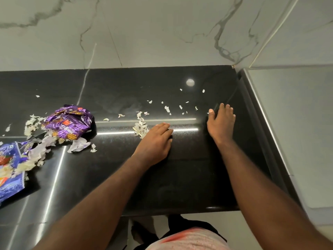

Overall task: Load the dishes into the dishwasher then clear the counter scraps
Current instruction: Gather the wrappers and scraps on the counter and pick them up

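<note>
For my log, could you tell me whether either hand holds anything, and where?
Nothing is held: left hand touches the scrap pile, right hand rests flat on the counter.

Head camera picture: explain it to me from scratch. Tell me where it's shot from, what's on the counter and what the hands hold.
There is no machine here: a person wears one camera on the head, so you look forward and down at their own two bare arms. Both hands lie flat and open on a shiny black counter. The left hand has its fingertips against a small heap of white scraps; the right hand rests farther right, near loose white bits. Neither hand holds anything. To the left lie a crumpled purple wrapper and, at the picture's edge, a blue packet, with more torn scraps around them. Behind is a marble wall.
</note>
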